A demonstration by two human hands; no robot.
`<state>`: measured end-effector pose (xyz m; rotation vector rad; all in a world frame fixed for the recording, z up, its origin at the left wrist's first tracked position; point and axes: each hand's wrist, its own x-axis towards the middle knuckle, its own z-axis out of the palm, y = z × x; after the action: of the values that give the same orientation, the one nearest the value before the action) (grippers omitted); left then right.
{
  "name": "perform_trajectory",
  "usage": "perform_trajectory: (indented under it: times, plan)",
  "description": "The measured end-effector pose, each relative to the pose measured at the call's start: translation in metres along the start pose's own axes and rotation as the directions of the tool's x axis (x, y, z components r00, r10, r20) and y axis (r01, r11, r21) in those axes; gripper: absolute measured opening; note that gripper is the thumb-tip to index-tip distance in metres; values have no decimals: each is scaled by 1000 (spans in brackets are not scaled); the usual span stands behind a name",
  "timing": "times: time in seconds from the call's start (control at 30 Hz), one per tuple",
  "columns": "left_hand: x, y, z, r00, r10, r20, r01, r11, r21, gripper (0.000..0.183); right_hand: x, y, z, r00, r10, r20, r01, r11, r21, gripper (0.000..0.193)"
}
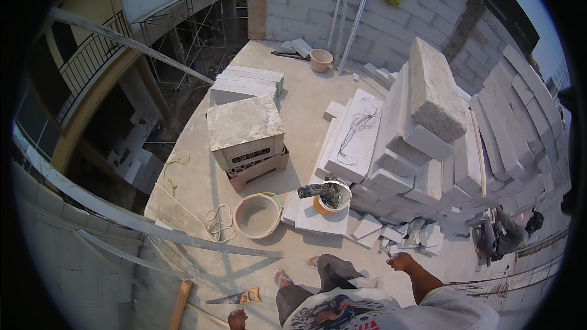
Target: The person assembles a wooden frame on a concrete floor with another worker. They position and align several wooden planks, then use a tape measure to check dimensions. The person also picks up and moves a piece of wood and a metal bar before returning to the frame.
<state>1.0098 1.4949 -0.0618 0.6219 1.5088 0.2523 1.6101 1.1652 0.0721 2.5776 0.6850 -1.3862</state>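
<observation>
My right hand (400, 262) is out to the right above the floor, its fingers closed around a thin greyish tool that I cannot make out, close to broken white block pieces (394, 232). Low at the bottom edge hangs my left hand (237, 319), fingers curled with nothing visible in them. Just above it on the floor lies a handsaw (235, 297) with an orange and black handle. In front of me a white bucket (343, 203) with a black power tool (312, 190) in it rests on a pale block. A round basin (257, 215) sits left of that.
Stacked lightweight blocks (391, 165) rise at the right, with loose wire (361, 131) on top. Crates under a slab (244, 125) stand ahead. Rope (219, 223) lies near the open floor edge at left, where a metal beam (153, 229) crosses. A wooden plank (181, 304) lies lower left.
</observation>
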Motion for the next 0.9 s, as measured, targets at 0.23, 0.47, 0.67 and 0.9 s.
perform_trajectory:
  times: [0.23,0.47,0.67,0.9]
  plan:
    - [41,123,-28,985,149,-92,-143,987,68,18,-58,-5,62,976,136,-173,-108,981,163,35]
    - [65,115,-14,990,139,7,-139,990,21,17,-78,-39,57,971,214,-107,-175,942,287,43]
    - [97,73,1,663,186,725,-684,545,485,22,-112,-67,26,912,247,-326,-37,844,535,44]
    - [91,143,139,867,-391,309,-151,384,911,21,-159,2,166,855,409,-319,-86,718,691,46]
